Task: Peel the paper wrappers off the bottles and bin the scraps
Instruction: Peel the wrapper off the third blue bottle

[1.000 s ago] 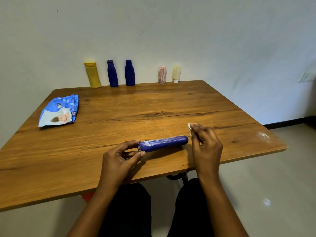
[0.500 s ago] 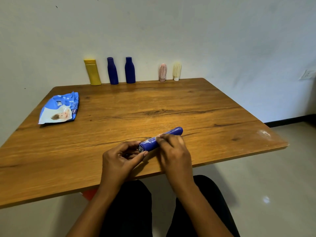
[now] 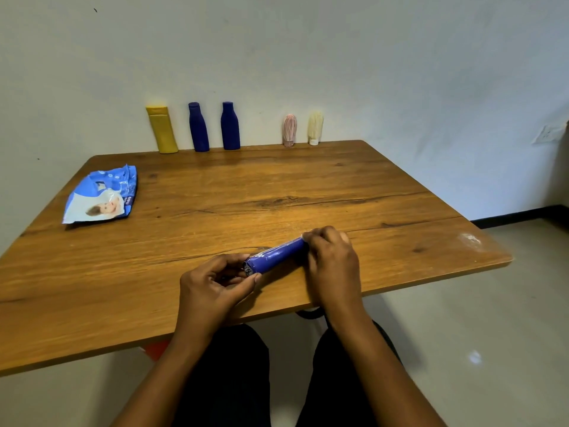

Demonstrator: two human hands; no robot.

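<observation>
A slim blue bottle lies on its side near the front edge of the wooden table. My left hand pinches its near, left end between thumb and fingers. My right hand curls over the far, right end and hides that tip; a pale bit of wrapper shows at its fingertips. Against the wall stand a yellow bottle, two dark blue bottles, a small pink bottle and a small cream bottle.
A blue and white wipes packet lies flat at the table's left side. A white smudge marks the right front corner. Something orange shows under the table by my legs. Tiled floor lies to the right.
My right hand went from beyond the bottle's far end to its middle, then back along it to the far end. The bottle turned a little; my left hand kept its hold.
</observation>
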